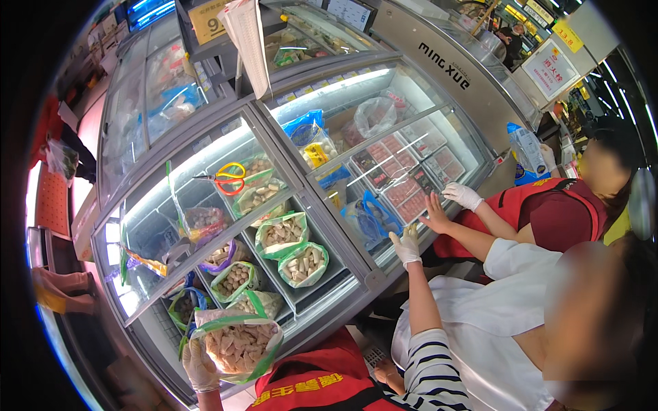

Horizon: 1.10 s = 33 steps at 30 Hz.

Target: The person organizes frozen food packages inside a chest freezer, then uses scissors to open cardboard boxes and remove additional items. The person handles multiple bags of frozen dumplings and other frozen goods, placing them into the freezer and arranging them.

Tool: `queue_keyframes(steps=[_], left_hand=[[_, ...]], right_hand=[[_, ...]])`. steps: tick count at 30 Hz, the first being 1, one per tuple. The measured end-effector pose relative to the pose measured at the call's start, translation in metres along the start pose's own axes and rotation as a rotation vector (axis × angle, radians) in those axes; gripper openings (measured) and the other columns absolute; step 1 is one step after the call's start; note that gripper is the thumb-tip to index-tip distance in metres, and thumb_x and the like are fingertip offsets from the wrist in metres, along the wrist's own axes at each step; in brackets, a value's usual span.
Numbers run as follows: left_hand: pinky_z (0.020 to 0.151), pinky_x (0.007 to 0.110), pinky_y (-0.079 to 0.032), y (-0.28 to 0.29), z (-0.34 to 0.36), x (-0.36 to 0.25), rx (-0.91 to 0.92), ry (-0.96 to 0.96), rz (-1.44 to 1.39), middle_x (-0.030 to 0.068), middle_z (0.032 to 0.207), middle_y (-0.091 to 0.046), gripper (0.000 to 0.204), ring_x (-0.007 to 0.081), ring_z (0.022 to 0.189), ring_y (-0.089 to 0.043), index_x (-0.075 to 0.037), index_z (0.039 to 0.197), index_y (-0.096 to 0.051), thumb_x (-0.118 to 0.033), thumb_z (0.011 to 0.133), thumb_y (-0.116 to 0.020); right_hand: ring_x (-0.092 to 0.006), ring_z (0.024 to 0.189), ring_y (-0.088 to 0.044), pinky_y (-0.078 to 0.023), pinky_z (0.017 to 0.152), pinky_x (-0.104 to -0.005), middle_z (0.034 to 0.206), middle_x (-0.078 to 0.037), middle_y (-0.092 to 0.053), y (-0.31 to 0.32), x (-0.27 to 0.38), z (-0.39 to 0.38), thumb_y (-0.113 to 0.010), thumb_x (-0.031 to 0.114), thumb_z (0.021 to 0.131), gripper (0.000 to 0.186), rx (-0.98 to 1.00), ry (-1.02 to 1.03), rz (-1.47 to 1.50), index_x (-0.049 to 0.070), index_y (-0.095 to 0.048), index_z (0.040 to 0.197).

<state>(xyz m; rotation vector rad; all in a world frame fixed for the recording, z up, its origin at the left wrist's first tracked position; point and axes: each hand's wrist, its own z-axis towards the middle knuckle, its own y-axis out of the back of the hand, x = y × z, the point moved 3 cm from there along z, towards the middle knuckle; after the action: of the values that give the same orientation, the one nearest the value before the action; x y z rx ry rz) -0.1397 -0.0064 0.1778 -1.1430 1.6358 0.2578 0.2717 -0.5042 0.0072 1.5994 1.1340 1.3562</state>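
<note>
My left hand (199, 364), in a white glove, closes on the side of a clear green-edged bag (241, 342) full of pale pinkish chunks. The bag's mouth is spread, and it is tilted over the freezer's near edge. My right hand (407, 246), gloved below a striped sleeve, rests with fingers apart at the freezer's frame, beside the glass over the packed meat trays (404, 198). Inside the freezer's uncovered part stand open bags of pale sticks (303, 265) and a bag of round balls (234, 281). Orange-handled scissors (231, 178) lie on the glass lid.
Two people stand at the right. One in white has a bare hand (435, 216) on the freezer edge; one in a red vest has a gloved hand (462, 196) on the glass. More glass-topped freezers (147, 103) stand behind. A price sign (208, 20) hangs at the far edge.
</note>
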Motion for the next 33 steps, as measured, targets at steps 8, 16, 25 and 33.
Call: queue_keyframes(steps=[8, 16, 25, 33], left_hand=[[0.086, 0.03, -0.047, -0.002, -0.012, -0.003, -0.091, -0.054, 0.088, 0.0123, 0.104, -0.064, 0.017, 0.0169, 0.095, -0.06, 0.004, 0.1, -0.06, -0.011, 0.096, -0.053], [0.075, 0.024, -0.047, -0.062, -0.022, -0.019, -0.231, -0.095, 0.174, 0.0073, 0.098, -0.064, 0.016, 0.012, 0.088, -0.059, 0.001, 0.1, -0.06, -0.013, 0.097, -0.053], [0.038, 0.015, -0.021, -0.122, -0.009, 0.002, -0.338, -0.05, 0.232, -0.0032, 0.079, -0.057, 0.02, -0.0024, 0.048, -0.033, -0.001, 0.106, -0.058, -0.019, 0.098, -0.053], [0.044, 0.016, -0.028, -0.173, 0.006, 0.026, -0.337, 0.017, 0.222, -0.0037, 0.078, -0.058, 0.017, -0.0002, 0.052, -0.037, -0.003, 0.099, -0.06, -0.019, 0.097, -0.054]], right_hand=[[-0.0428, 0.129, -0.038, -0.031, 0.108, -0.0438, 0.138, -0.031, -0.04, 0.016, -0.047, 0.046, -0.048, 0.046, 0.092, 0.07, -0.273, -0.076, -0.063, -0.01, -0.041, 0.133], [-0.0402, 0.138, -0.026, -0.021, 0.113, -0.0399, 0.146, -0.031, -0.027, 0.042, -0.061, 0.111, -0.049, 0.053, 0.092, 0.084, -0.356, -0.234, 0.293, -0.012, -0.026, 0.141], [-0.0294, 0.138, -0.03, -0.02, 0.113, -0.0364, 0.147, -0.02, -0.036, 0.054, 0.084, 0.21, -0.051, 0.038, 0.096, 0.063, -0.154, 0.331, 0.351, -0.005, -0.036, 0.14], [-0.0219, 0.101, -0.06, -0.046, 0.09, -0.0303, 0.112, -0.016, -0.063, 0.1, 0.096, 0.143, -0.047, 0.01, 0.098, 0.028, -0.335, 0.259, 0.905, -0.003, -0.059, 0.119]])
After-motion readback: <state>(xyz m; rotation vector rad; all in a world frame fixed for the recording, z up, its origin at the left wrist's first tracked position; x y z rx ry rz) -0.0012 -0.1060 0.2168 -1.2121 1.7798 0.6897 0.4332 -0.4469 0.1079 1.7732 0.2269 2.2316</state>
